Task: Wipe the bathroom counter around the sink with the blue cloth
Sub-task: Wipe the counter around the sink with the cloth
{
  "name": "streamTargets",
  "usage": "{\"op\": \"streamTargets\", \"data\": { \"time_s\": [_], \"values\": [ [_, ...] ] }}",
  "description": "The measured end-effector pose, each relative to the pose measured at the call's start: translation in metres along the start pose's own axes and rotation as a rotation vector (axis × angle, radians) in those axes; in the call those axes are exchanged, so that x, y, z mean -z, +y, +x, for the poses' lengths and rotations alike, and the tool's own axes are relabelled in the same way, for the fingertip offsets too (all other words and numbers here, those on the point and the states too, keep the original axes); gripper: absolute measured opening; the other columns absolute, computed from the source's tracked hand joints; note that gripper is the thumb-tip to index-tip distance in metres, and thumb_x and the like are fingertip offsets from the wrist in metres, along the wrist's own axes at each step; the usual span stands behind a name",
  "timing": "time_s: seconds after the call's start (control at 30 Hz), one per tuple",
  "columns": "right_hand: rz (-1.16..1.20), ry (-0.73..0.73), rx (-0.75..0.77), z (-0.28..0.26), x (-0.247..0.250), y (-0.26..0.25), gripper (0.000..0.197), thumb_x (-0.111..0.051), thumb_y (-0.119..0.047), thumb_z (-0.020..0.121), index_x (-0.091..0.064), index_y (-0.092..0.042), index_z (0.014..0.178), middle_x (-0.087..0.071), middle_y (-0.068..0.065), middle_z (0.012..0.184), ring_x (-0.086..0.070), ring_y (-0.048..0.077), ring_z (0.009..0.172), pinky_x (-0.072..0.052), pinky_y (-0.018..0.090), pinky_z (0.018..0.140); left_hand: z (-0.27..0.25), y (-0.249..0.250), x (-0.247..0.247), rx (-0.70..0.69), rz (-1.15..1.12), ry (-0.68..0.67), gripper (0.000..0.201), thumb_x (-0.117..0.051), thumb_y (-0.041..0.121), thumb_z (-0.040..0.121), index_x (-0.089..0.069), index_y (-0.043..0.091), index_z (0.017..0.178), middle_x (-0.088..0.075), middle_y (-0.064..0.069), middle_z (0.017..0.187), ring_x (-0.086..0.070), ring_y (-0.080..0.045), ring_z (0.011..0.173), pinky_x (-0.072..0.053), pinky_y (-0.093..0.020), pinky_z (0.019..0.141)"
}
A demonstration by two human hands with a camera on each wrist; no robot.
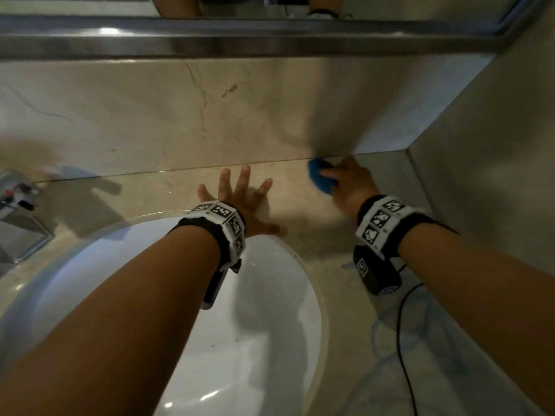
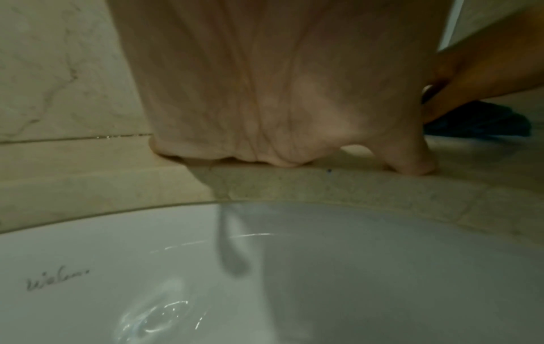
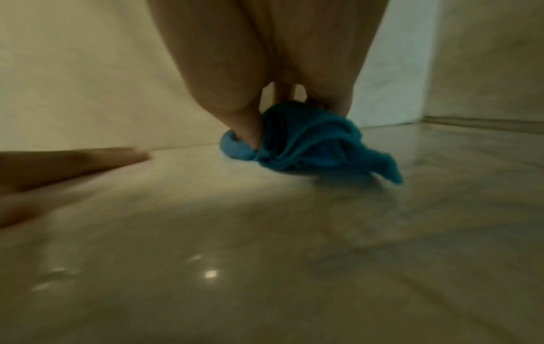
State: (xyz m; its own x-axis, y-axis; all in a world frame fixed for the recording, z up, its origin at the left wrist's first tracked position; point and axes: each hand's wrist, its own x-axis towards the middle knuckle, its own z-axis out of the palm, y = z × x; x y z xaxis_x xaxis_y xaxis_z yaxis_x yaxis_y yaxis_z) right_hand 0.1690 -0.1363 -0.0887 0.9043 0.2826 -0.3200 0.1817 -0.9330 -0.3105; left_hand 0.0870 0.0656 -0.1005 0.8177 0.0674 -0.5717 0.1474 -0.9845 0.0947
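While working the far right corner, clutches the blue cloth (image 1: 321, 179) in the right hand (image 1: 351, 184), fingers and thumb curled round a bunched wad instead of a flat sheet. Presses that wad onto the desk (image 1: 168, 190) right at the seam with the back wall (image 1: 150, 115), close to the side wall (image 1: 480, 151). Probably bunches it so as to dig into the joint, where grime tends to collect. Lets a loose tail of fabric drag on the stone on the wrist side, plain in the right wrist view.

Plants the left hand (image 1: 240, 202) flat on the desk between the sink (image 1: 270, 310) and the back wall, fingers straight and spread, holding nothing, thumb just beside the basin's rim. Looks like a prop, taking weight in the lean across the basin toward the corner. Sits near the cloth but apart from it, which leaves the wiping path free.

Judging from position alone, covers only the right rear so far as can be told. Cannot tell from the sheen on the stone which parts are already wiped. Likely leaves the strip under the left hand and the stretch toward the tap (image 1: 18, 202) at far left. Calls for care on the pull back toward the front: risks snagging the dark cable (image 1: 402, 325) lying along the right side.
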Motion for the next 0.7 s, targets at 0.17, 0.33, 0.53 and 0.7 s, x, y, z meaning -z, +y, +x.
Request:
{"op": "streamTargets", "data": {
  "time_s": [0.17, 0.33, 0.53, 0.7],
  "values": [
    [0.012, -0.046, 0.283, -0.030, -0.018, -0.023, 0.043, -0.045, -0.006, 0.090, -0.055, -0.023, 0.128, -0.048, 0.011, 0.125, -0.046, 0.026, 0.113, -0.036, 0.029, 0.092, -0.001, 0.002, 0.001, 0.017, -0.004, -0.012, 0.108, -0.040, 0.092, 0.059, 0.021, 0.052, 0.139, 0.038, 0.009, 0.149, 0.030, -0.031, 0.139, 0.006, -0.069, 0.107],
    [-0.060, 0.010, 0.013, -0.002, 0.009, 0.014, 0.046, -0.043, -0.012, 0.094, -0.043, -0.025, 0.138, -0.038, 0.016, 0.137, -0.044, 0.036, 0.118, -0.035, 0.035, 0.100, -0.006, 0.002, 0.003, -0.007, -0.029, -0.007, 0.106, -0.044, 0.088, 0.063, 0.018, 0.051, 0.141, 0.036, 0.008, 0.150, 0.031, -0.030, 0.139, 0.008, -0.069, 0.106],
    [0.039, -0.033, -0.099, 0.000, 0.008, 0.011, 0.045, -0.048, -0.016, 0.095, -0.042, -0.017, 0.139, -0.038, 0.015, 0.135, -0.043, 0.036, 0.122, -0.034, 0.026, 0.098, -0.006, 0.001, 0.001, -0.028, -0.020, 0.025, 0.105, -0.045, 0.086, 0.064, 0.016, 0.051, 0.142, 0.033, 0.006, 0.152, 0.028, -0.033, 0.140, 0.007, -0.070, 0.105],
    [-0.032, -0.112, 0.082, -0.025, -0.015, -0.031, 0.043, -0.047, -0.023, 0.093, -0.045, -0.025, 0.136, -0.037, 0.012, 0.131, -0.041, 0.036, 0.119, -0.034, 0.032, 0.103, -0.005, 0.001, 0.002, -0.022, -0.023, 0.010, 0.105, -0.044, 0.087, 0.064, 0.017, 0.050, 0.142, 0.035, 0.005, 0.151, 0.029, -0.033, 0.140, 0.007, -0.071, 0.105]
  ]
}}
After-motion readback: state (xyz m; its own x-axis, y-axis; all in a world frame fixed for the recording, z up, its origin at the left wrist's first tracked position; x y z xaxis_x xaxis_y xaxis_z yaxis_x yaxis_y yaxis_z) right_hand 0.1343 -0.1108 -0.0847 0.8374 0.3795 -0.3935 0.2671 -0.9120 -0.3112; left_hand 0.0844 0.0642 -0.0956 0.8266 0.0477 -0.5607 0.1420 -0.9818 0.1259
